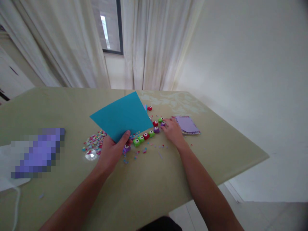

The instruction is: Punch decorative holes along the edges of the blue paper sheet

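My left hand [114, 151] is closed on a plain blue sheet of paper [121, 115], thumb on top, holding it tilted above the table. My right hand [173, 130] has its thumb and fingertips around a small purple eye-topped piece [163, 124]. Similar small pieces in green [137, 142], red [146, 136] and purple [156, 130] form a curved row between my hands. Another purple piece [126, 148] sits by my left fingers. The blue sheet hides part of the table and whatever lies behind it.
Tiny coloured paper bits [92, 142] lie in a heap beside a clear round object [91, 155], with more scattered nearby. A stack of lilac paper squares [186, 124] is at right. A blurred purple item [40, 152] lies at left on the pale green table [149, 179]. One red piece [149, 108] stands farther back.
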A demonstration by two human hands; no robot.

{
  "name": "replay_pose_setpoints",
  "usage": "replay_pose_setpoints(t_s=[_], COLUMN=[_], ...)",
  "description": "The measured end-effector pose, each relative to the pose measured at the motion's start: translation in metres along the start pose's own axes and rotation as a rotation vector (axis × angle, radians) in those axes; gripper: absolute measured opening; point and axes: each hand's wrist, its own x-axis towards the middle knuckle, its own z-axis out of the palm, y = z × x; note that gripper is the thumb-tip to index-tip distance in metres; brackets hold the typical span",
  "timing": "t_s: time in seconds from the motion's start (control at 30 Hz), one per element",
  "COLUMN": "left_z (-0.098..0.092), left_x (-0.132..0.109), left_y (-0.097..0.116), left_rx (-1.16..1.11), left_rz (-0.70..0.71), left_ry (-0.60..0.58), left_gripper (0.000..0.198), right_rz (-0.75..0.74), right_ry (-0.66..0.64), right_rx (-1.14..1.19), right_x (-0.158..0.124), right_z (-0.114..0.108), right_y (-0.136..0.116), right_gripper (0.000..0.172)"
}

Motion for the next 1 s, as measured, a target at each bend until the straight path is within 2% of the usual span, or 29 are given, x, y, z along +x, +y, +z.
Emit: replay_pose_setpoints(t_s=[0.07, 0.13, 0.2, 0.27, 0.33, 0.4, 0.47, 0.53, 0.7, 0.87, 1.0], left_z=[-0.001, -0.001, 0.0, 0.001, 0.002, 0.003, 0.004, 0.004, 0.003, 0.004, 0.004], left_x=[0.0, 0.001, 0.001, 0.0, -0.001, -0.002, -0.002, -0.002, -0.003, -0.006, -0.007], left_y=[0.001, 0.002, 0.004, 0.004, 0.005, 0.004, 0.004, 0.004, 0.003, 0.007, 0.007], left_rx=[0.032, 0.057, 0.055, 0.03, -0.002, -0.033, -0.059, -0.077, -0.022, 0.002, 0.016], left_rz=[0.033, 0.055, 0.052, 0.026, -0.01, -0.038, -0.052, -0.055, 0.01, 0.054, 0.063], left_ry=[-0.018, -0.032, -0.033, -0.019, -0.006, -0.003, -0.005, -0.001, 0.014, -0.004, -0.014], left_gripper=[0.042, 0.042, 0.041, 0.039, 0.04, 0.043, 0.049, 0.053, 0.05, 0.041, 0.042], right_rz=[-0.014, 0.003, 0.043, 0.1, 0.149, 0.16, 0.14, 0.128, 0.143, 0.145, 0.126], right_ry=[-0.05, -0.078, -0.075, -0.025, 0.039, 0.034, -0.075, -0.202, -0.334, -0.332, -0.325], right_rx=[-0.024, -0.044, -0.039, 0.037, 0.231, 0.526, 0.82, 0.994, 1.114, 1.17, 1.209], right_x=[-0.001, -0.002, -0.003, -0.003, -0.004, -0.006, -0.011, -0.017, -0.033, -0.039, -0.04], right_z=[0.004, 0.005, 0.003, -0.002, -0.008, -0.014, -0.018, -0.018, -0.008, 0.001, 0.003], right_y=[0.002, 0.0, -0.002, -0.006, -0.013, -0.023, -0.038, -0.054, -0.085, -0.094, -0.095], right_gripper=[0.033, 0.025, 0.018, 0.017, 0.025, 0.038, 0.046, 0.045, 0.041, 0.047, 0.049])
